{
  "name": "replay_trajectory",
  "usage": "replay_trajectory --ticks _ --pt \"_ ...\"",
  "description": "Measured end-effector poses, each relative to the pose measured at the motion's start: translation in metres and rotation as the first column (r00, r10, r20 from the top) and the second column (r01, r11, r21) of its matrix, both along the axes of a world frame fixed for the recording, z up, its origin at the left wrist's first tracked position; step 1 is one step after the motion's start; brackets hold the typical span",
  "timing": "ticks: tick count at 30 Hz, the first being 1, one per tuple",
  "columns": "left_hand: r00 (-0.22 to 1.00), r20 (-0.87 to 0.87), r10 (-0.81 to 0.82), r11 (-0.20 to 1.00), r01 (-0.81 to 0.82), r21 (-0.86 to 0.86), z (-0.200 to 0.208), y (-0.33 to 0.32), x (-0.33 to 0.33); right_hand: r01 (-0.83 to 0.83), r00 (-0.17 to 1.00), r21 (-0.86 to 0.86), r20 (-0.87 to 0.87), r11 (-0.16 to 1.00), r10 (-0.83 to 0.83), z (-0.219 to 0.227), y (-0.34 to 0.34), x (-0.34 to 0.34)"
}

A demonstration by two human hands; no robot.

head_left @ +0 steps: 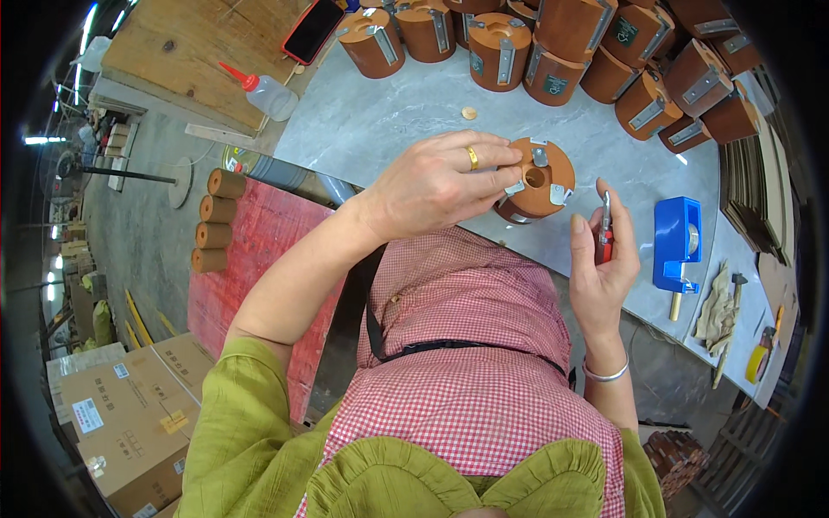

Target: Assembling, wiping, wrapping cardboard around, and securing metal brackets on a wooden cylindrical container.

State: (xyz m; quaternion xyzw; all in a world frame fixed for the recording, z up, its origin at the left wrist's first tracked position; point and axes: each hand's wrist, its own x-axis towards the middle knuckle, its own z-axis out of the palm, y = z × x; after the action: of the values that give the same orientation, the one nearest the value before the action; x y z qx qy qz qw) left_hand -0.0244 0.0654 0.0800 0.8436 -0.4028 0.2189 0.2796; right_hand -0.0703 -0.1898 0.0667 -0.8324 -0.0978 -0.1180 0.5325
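My left hand (445,181) reaches across the table, its fingers closed on the near-left side of a round brown wooden block (561,164). The block has a hole in the middle of its top, and several metal strips (541,157) are bent over its rim. Part of its left side is hidden by my fingers. To the right of the block, my right hand (609,276) is closed around a small red-handled hand tool (606,237) with a metal head, which looks like pliers. The tool is apart from the block.
Several similar blocks (501,52) with metal strips crowd the table's far side, some stacked. A blue tape dispenser (669,246) stands at right, near a hammer (734,302). At far left are a squeeze bottle (272,97) and a phone (313,30). Wooden cylinders (216,209) line a red board (259,285).
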Motion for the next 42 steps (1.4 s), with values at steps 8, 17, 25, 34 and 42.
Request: replay_trajectory --ticks 8,17,25,34,42 --pt "0.990 0.135 0.029 0.994 -0.043 0.101 0.013 -0.019 -0.012 -0.091 0.993 0.093 -0.072 0.991 0.098 -0.019 0.010 0.005" --pt "1.000 0.027 0.011 0.975 -0.016 0.223 0.030 -0.019 -0.010 -0.113 0.976 0.337 -0.137 0.935 0.167 -0.028 0.012 0.014" --pt "0.986 -0.144 0.084 0.987 -0.062 0.151 0.036 -0.022 -0.018 -0.126 0.966 0.277 -0.186 0.953 0.182 -0.023 0.007 0.014" --pt "0.921 -0.385 0.065 0.984 -0.123 -0.129 0.017 -0.020 -0.017 -0.134 0.971 0.306 -0.148 0.943 0.186 -0.023 0.009 0.015" --pt "0.902 -0.430 0.030 0.986 -0.097 -0.137 0.012 -0.013 -0.009 -0.139 0.971 0.258 -0.156 0.956 0.183 -0.018 0.008 0.015"
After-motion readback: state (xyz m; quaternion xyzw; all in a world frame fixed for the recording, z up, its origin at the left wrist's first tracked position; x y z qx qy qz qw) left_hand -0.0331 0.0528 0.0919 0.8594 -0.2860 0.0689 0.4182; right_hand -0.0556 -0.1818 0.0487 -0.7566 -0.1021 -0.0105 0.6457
